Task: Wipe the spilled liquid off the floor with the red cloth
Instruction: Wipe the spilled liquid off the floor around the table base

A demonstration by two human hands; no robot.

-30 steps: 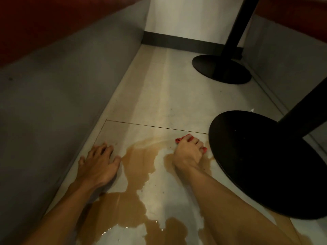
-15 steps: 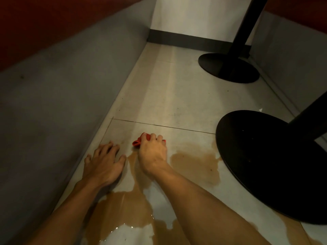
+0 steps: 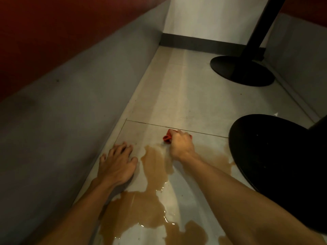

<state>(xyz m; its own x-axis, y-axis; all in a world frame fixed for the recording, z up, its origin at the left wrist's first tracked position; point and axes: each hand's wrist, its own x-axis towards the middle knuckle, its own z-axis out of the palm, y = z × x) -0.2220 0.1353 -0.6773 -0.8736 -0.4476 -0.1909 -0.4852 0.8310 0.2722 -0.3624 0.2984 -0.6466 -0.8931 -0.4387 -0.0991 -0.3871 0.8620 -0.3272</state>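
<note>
A brown puddle of spilled liquid (image 3: pixel 141 209) spreads over the pale floor tiles (image 3: pixel 185 96) in the lower middle, with a thinner patch (image 3: pixel 215 156) near the black table base. My right hand (image 3: pixel 180 145) grips a bunched red cloth (image 3: pixel 167 138) and presses it on the floor at the puddle's far edge; only the cloth's left end and a bit at the right show. My left hand (image 3: pixel 117 163) lies flat on the dry tile left of the spill, fingers spread.
A grey bench base (image 3: pixel 62 121) with red upholstery above walls off the left side. Two black round table bases (image 3: pixel 276 165) (image 3: pixel 242 70) with posts stand at the right. A white wall with dark skirting (image 3: pixel 203 41) closes the far end.
My right hand swept the cloth left from beside the black base to the puddle's far middle, leaving a thinner smear on the right. My left hand stayed put.
</note>
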